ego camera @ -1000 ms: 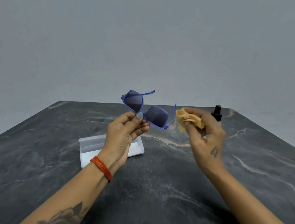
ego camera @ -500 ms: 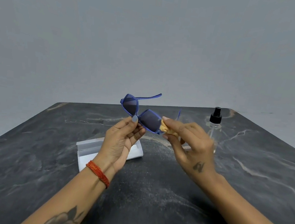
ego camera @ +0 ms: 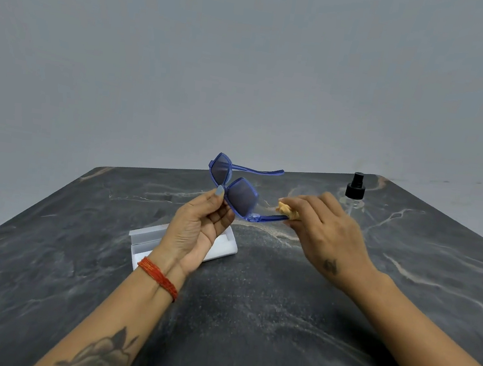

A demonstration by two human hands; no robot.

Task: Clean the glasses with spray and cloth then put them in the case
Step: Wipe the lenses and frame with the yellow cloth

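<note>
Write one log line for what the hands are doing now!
left hand: holds sunglasses | right hand: rubs cloth along temple arm | case: open, on table

A second ago the right hand [ego camera: 327, 233] held the bunched yellow cloth [ego camera: 286, 210] at the outer corner of the glasses' [ego camera: 233, 189] right lens, and half a second ago it pressed the cloth onto that lens. Now it has slid out along the near temple arm and pinches the cloth around the arm's far end, leaving the lens uncovered. The left hand [ego camera: 198, 226] has turned the glasses so the lenses stand more on end, one above the other, with the far temple arm pointing right. The spray bottle [ego camera: 354, 193], earlier partly hidden behind the right hand, now shows clear of it.
</note>
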